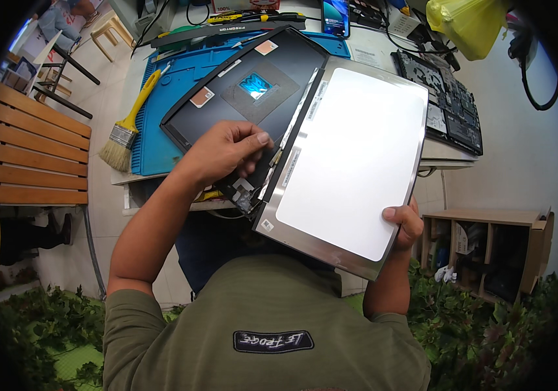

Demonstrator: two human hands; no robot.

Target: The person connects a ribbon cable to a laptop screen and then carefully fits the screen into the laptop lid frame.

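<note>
My left hand [232,148] is closed in a pinch over the lower part of a dark laptop lid shell [207,117], beside a thin cable or strip [273,156] along the display's edge; what its fingertips hold is hidden. My right hand [404,225] grips the right edge of a display panel [344,163], thumb on top. The panel's silver back, with a large white sheet, is tilted up beside the shell. The shell shows its inner side, with small pads and a blue shiny square [255,85] in the middle.
Around them: a blue work mat [145,117], yellow-handled brush [129,124], disassembled laptop base [438,98], phone [335,18], tools and yellow bag [461,26] on the desk [370,52]. Wooden slatted seat [28,143] and other people [63,26] at left; wooden shelf [487,215] at right.
</note>
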